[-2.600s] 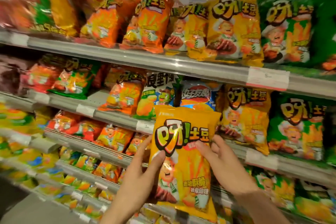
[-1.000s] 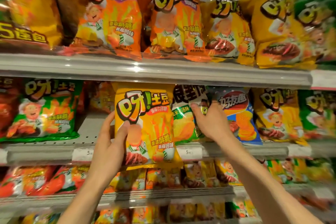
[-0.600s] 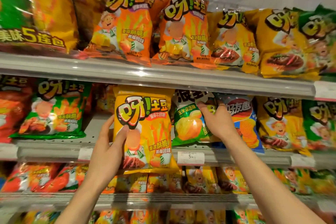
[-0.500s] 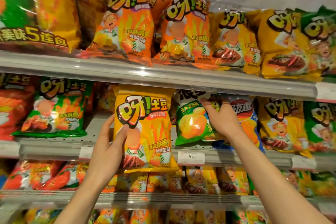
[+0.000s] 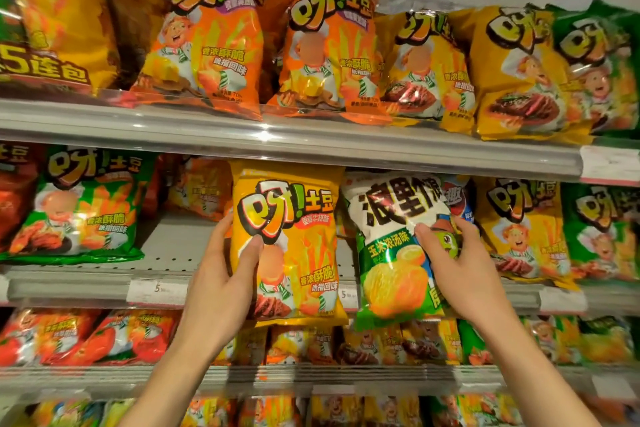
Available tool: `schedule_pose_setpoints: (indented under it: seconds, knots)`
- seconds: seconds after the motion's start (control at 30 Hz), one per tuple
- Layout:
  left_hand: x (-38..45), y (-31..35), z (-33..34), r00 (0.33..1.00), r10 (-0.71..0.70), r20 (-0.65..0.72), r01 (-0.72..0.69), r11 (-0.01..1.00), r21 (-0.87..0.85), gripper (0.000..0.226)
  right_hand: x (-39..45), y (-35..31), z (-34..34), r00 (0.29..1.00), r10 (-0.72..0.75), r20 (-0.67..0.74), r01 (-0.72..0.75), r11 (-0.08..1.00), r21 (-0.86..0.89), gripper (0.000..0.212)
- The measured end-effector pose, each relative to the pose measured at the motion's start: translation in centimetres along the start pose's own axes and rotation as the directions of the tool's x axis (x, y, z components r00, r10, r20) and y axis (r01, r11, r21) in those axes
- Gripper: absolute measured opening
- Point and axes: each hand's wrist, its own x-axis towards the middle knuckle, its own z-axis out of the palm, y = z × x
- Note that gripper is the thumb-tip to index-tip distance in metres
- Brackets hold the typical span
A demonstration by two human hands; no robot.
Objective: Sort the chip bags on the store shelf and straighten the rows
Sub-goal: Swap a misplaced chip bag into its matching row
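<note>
My left hand (image 5: 221, 274) grips a yellow chip bag (image 5: 294, 243) by its left edge and holds it upright in front of the middle shelf (image 5: 162, 253). My right hand (image 5: 453, 263) grips a white-and-green chip bag (image 5: 388, 253) by its right side, pulled forward off that shelf and tilted. A blue chip bag (image 5: 459, 199) shows behind it, mostly hidden. Both held bags hang side by side, nearly touching.
Green bags (image 5: 79, 208) stand at the middle shelf's left, with bare shelf between them and the yellow bag. Yellow (image 5: 523, 229) and green bags (image 5: 602, 229) stand on the right. Orange and yellow bags (image 5: 329, 48) fill the upper shelf. Price rails (image 5: 270, 139) edge each shelf. Lower shelves hold more bags.
My right hand has drawn the white-and-green bag out and down from the shelf toward me. My left hand keeps the yellow bag at the same spot on the shelf front.
</note>
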Motion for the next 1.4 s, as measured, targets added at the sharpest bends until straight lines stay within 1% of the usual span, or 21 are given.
schedule_pose_setpoints:
  seconds: [0.13,0.3,0.47,0.6,0.7,0.77,0.83,0.87,0.9,0.93,0.97,1.03,1.07,1.13,1.23,1.33,1.4]
  knots:
    - [0.7,1.7,2.8,0.998,0.066,-0.005,-0.066,0.997,0.037,0.049,-1.0,1.9,-2.1,0.998,0.025,-0.054,-0.024,0.999,0.022,0.08]
    - [2.7,2.9,5.8,0.994,0.108,-0.013,-0.107,0.991,0.081,0.055,-1.5,3.8,-4.5,0.993,0.078,-0.094,-0.075,0.997,0.03,0.084]
    - [4.5,3.3,9.4,0.995,0.086,0.052,-0.095,0.977,0.193,0.062,-1.7,4.9,-5.7,0.989,0.086,-0.122,-0.08,0.995,0.059,0.084]
    - [5.0,3.1,11.4,0.993,0.112,0.042,-0.119,0.96,0.252,0.062,-1.8,5.2,-5.7,0.99,0.071,-0.121,-0.061,0.994,0.092,0.083]
    - [5.3,2.5,11.8,0.982,0.166,0.087,-0.186,0.905,0.382,0.063,-1.7,5.2,-5.5,0.991,0.074,-0.108,-0.066,0.995,0.078,0.083]
    - [5.5,2.5,11.3,0.972,0.215,0.089,-0.231,0.842,0.487,0.065,-1.5,5.3,-5.4,0.992,0.076,-0.101,-0.067,0.994,0.087,0.08]
    - [5.3,2.5,10.7,0.941,0.336,0.034,-0.291,0.754,0.588,0.06,-1.4,5.2,-5.2,0.993,0.073,-0.088,-0.065,0.993,0.094,0.079]
    - [5.1,2.4,10.4,0.91,0.414,0.012,-0.332,0.712,0.619,0.058,-1.3,5.2,-5.1,0.994,0.073,-0.082,-0.065,0.993,0.095,0.079]
    - [4.9,2.2,10.3,0.875,0.484,0.023,-0.391,0.676,0.625,0.055,-1.2,5.2,-5.1,0.994,0.072,-0.076,-0.065,0.993,0.094,0.079]
    - [4.7,1.9,10.2,0.842,0.534,0.075,-0.461,0.642,0.612,0.053,-1.1,5.2,-5.0,0.995,0.073,-0.072,-0.066,0.993,0.095,0.08]
    - [4.5,1.5,10.2,0.819,0.554,0.15,-0.522,0.612,0.594,0.053,-1.1,5.2,-4.9,0.995,0.073,-0.068,-0.066,0.993,0.097,0.081]
    - [4.2,0.5,10.6,0.805,0.515,0.294,-0.576,0.564,0.591,0.055,-1.0,5.2,-4.7,0.995,0.076,-0.066,-0.069,0.992,0.107,0.08]
    - [4.1,0.1,10.7,0.806,0.489,0.333,-0.581,0.55,0.599,0.056,-1.0,5.2,-4.6,0.995,0.078,-0.067,-0.07,0.991,0.115,0.08]
    - [4.1,-0.1,10.8,0.815,0.459,0.352,-0.574,0.565,0.593,0.057,-1.0,5.1,-4.5,0.995,0.071,-0.065,-0.062,0.99,0.129,0.079]
    - [3.5,0.2,10.8,0.823,0.47,0.318,-0.565,0.625,0.539,0.057,-1.0,5.1,-4.2,0.995,0.069,-0.07,-0.058,0.987,0.152,0.076]
    - [2.0,1.3,10.7,0.838,0.481,0.259,-0.546,0.735,0.402,0.054,-1.2,4.8,-3.7,0.993,0.086,-0.082,-0.074,0.988,0.136,0.075]
    - [0.6,2.1,10.9,0.854,0.447,0.265,-0.511,0.816,0.271,0.052,-1.5,4.6,-3.5,0.99,0.109,-0.087,-0.1,0.99,0.103,0.079]
